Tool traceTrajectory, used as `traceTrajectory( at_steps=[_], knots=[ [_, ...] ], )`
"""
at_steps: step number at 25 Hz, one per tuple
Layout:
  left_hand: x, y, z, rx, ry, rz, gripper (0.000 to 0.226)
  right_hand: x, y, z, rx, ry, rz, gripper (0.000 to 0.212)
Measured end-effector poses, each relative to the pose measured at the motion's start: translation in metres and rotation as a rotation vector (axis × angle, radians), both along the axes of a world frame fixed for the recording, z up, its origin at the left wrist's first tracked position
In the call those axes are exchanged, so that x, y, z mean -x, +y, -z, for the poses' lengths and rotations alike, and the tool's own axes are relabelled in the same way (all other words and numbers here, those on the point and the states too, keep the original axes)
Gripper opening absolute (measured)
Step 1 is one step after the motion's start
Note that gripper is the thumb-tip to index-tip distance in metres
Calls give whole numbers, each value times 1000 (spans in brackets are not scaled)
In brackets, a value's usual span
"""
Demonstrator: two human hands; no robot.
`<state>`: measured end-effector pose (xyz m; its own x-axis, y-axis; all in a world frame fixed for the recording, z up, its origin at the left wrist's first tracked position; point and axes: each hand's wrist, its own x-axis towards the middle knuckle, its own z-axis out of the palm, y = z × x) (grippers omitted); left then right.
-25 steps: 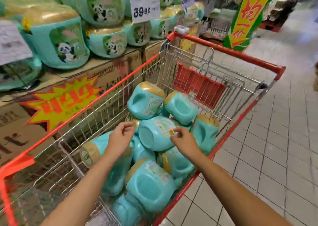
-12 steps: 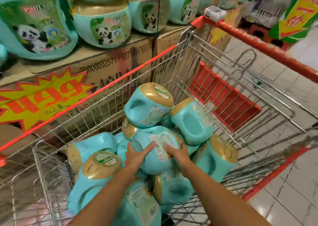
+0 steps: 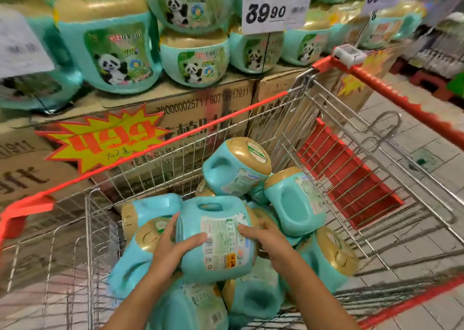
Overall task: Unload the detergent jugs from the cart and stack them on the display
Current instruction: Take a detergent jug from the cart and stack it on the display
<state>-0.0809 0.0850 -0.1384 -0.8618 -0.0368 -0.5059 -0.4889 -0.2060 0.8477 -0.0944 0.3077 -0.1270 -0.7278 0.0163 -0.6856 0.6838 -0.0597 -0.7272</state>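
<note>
Detergent jug [image 3: 221,262]: likely heavy, stiff, slick. Left grip [image 3: 173,249], right grip [image 3: 266,239] clasp its sides; handle [image 3: 211,206] just beyond both, safer hold.

I have one teal jug [image 3: 218,239] gripped between my left hand [image 3: 173,249] and right hand [image 3: 266,236]. Its white back label faces me and its moulded handle points away. It sits atop the pile in the cart [image 3: 150,176], though I cannot tell if it touches the jugs beneath. The other jugs [image 3: 293,204], teal with gold caps, lie tipped at all angles. On the display [image 3: 213,113] to my left, panda-labelled jugs [image 3: 113,53] stand upright in tiers.
</note>
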Motion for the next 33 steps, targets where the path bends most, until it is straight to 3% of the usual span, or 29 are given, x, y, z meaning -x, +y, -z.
traceTrajectory(
  at_steps=[3, 8, 10, 14, 18, 21, 25, 27, 29, 33],
  knots=[
    [-15, -23, -30, -121, 104, 38, 95, -13, -1, -34, 96, 192, -65, 73],
    [-25, -41, -68, -178, 221, 67, 104, -17, -1, -80, 218, 392, -118, 80],
    [-29, -43, -75, -185, 245, 25, 103, -18, -11, -89, 261, 387, -125, 72],
    [-38, -44, -71, -178, 272, -151, 99, -34, -22, -86, 9, 319, -47, 78],
    [-51, -15, -67, -242, 249, -327, 104, -55, -49, -76, 228, 252, -66, 88],
    [-60, 0, -67, -336, 253, -282, 92, -50, -60, -76, 317, 393, 110, 91],
    [-49, -37, -82, -565, 241, -49, 98, -37, -34, -95, 393, 508, 51, 93],
    [-43, -46, -90, -529, 223, 70, 112, -30, -25, -103, 430, 513, -4, 87],
    [-43, -36, -90, -451, 255, 75, 111, -23, -25, -113, 364, 492, -48, 87],
    [-52, -6, -95, -159, 416, -155, 73, -30, -43, -131, -30, 559, -102, 93]
  ],
)
